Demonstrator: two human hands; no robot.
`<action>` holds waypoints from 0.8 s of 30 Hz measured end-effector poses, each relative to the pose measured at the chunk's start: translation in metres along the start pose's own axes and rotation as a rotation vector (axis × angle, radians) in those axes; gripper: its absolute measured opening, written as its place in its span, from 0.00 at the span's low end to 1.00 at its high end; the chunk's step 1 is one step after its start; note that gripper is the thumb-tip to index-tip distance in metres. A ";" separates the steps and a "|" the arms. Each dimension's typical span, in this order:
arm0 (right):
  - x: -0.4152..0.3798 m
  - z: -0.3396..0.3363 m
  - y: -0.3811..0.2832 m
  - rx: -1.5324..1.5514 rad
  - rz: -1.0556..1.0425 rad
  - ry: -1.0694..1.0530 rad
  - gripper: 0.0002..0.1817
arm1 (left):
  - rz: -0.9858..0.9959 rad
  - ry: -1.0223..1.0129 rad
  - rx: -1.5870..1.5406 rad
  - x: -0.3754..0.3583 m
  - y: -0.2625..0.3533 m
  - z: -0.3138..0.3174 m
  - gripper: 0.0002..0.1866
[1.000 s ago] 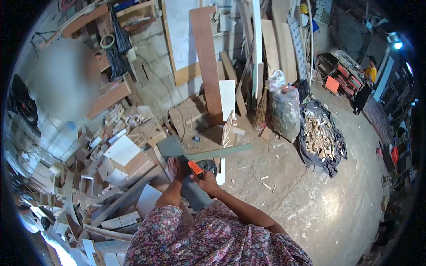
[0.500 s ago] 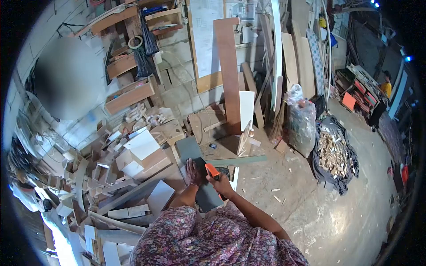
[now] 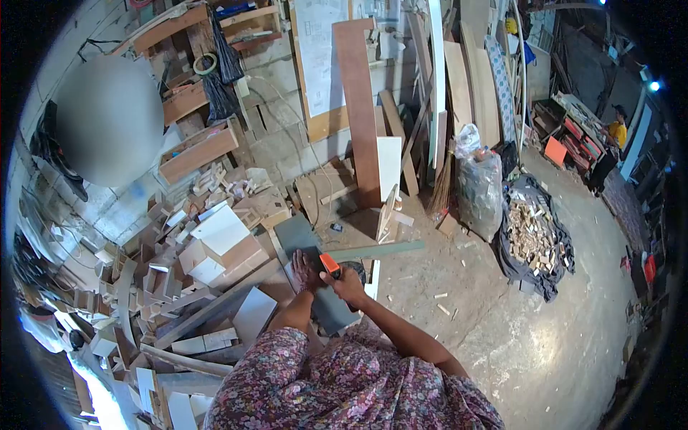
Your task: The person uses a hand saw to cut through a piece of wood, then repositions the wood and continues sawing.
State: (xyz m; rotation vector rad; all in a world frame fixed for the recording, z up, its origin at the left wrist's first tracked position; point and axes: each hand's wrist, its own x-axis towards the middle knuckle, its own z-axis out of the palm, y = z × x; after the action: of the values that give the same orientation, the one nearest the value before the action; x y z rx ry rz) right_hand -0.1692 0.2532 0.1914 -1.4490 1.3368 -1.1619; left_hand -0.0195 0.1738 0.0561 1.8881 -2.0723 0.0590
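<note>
A long dark grey board (image 3: 294,233) stretches away in front of my body, slanting up to the left. My left hand (image 3: 304,272) lies on its surface with fingers outstretched, pressing rather than wrapping round it. Just right of it, my right hand (image 3: 349,287) is closed round an orange-and-black handled tool (image 3: 330,264), held over the board's right edge. The tool's working end is hidden, so its exact kind cannot be made out. What supports the board underneath is also hidden.
Wood offcuts (image 3: 215,258) are heaped on the left. A green strip (image 3: 380,249) lies beyond my right hand. Tall planks (image 3: 358,115) lean on the wall. A stuffed plastic bag (image 3: 479,190) and a dark cloth of wood scraps (image 3: 534,233) stand right. A person (image 3: 616,132) is far right.
My view has shifted slightly, so the whole scene sits a little further left and higher. My left hand stays flat on the board, and my right hand still grips the tool, turned slightly.
</note>
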 end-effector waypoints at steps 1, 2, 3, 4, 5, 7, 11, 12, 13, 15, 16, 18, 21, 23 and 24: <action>0.000 0.001 0.002 0.007 0.019 0.001 0.28 | 0.002 -0.020 0.005 -0.001 -0.001 0.002 0.27; 0.002 0.002 0.004 -0.046 0.020 0.000 0.28 | -0.031 -0.044 -0.012 0.003 0.002 0.000 0.26; 0.004 0.002 0.006 -0.101 0.021 -0.002 0.28 | -0.065 -0.066 -0.031 0.006 0.003 -0.003 0.26; 0.003 0.002 0.008 -0.077 0.012 0.006 0.28 | -0.035 -0.100 0.060 0.005 0.003 -0.006 0.24; 0.002 0.002 0.009 -0.077 0.017 0.010 0.28 | -0.031 -0.104 0.059 0.004 0.002 -0.004 0.24; 0.003 0.001 0.011 -0.103 0.005 0.025 0.28 | -0.073 -0.012 -0.065 0.007 0.001 0.000 0.23; 0.004 0.002 0.016 -0.086 -0.007 0.010 0.28 | -0.100 -0.060 -0.069 0.008 0.004 -0.008 0.22; 0.002 0.004 0.014 -0.119 -0.018 0.035 0.28 | -0.113 -0.051 -0.100 0.007 0.003 -0.008 0.22; 0.004 0.003 0.012 -0.154 -0.034 0.064 0.28 | -0.122 -0.039 -0.134 0.010 0.005 -0.008 0.22; -0.001 -0.003 0.000 -0.172 0.005 0.015 0.28 | -0.114 -0.039 -0.122 0.009 0.008 -0.018 0.22; -0.004 -0.007 -0.007 -0.187 0.052 -0.038 0.28 | -0.110 -0.048 -0.106 0.008 0.011 -0.023 0.23; -0.010 -0.003 -0.003 -0.210 0.011 0.009 0.27 | -0.058 -0.027 -0.021 0.013 0.004 -0.011 0.23; -0.017 -0.004 0.009 -0.167 0.046 -0.008 0.25 | -0.101 0.005 -0.104 0.008 0.004 -0.004 0.23; -0.018 -0.009 0.006 -0.056 0.053 -0.034 0.24 | -0.095 0.070 -0.125 0.009 0.004 -0.004 0.23; -0.018 -0.006 0.011 -0.057 0.056 -0.032 0.24 | -0.094 0.067 -0.126 0.008 0.004 -0.002 0.23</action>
State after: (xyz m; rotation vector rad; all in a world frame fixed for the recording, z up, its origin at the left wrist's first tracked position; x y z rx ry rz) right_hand -0.1779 0.2706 0.1801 -1.4559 1.3898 -1.0680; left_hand -0.0232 0.1666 0.0605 1.8780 -1.8945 -0.0300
